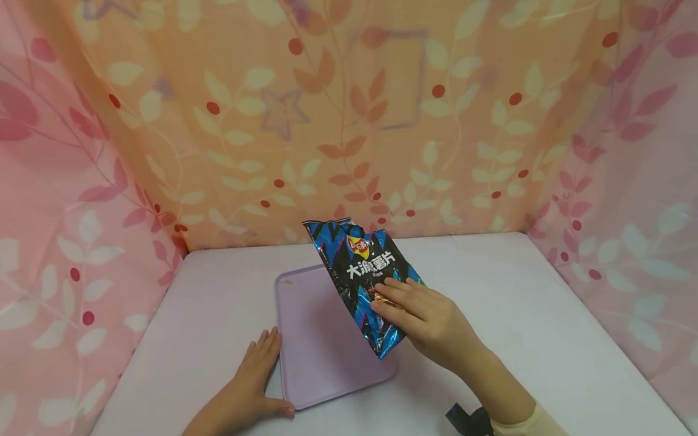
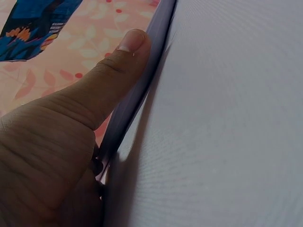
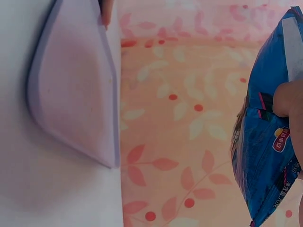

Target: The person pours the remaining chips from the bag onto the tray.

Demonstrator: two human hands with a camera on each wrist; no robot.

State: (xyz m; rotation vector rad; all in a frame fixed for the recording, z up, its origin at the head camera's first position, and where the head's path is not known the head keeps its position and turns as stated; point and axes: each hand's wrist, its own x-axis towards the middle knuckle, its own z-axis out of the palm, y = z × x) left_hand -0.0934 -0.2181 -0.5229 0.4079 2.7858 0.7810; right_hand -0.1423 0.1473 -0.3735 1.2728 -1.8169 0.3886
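My right hand (image 1: 442, 324) grips a blue and black potato chip bag (image 1: 349, 284) above the tray, fingers across its printed front. In the right wrist view the thumb (image 3: 285, 100) presses the back of the bag (image 3: 265, 137). The bag tilts, its upper edge ragged at the back left; its inside is hidden. Below lies a shallow light purple tray (image 1: 316, 339), partly covered by the bag in the head view. My left hand (image 1: 248, 378) lies along the tray's left side, fingers extended, with the thumb (image 2: 130, 45) at the near rim.
A white-covered table (image 1: 491, 290) carries the tray. Patterned orange cloth (image 1: 354, 121) hangs at the back, with pink cloth (image 1: 627, 181) at the sides. A small crumb (image 1: 288, 281) sits in the tray's far left corner. A black strap (image 1: 469, 419) is by the right wrist.
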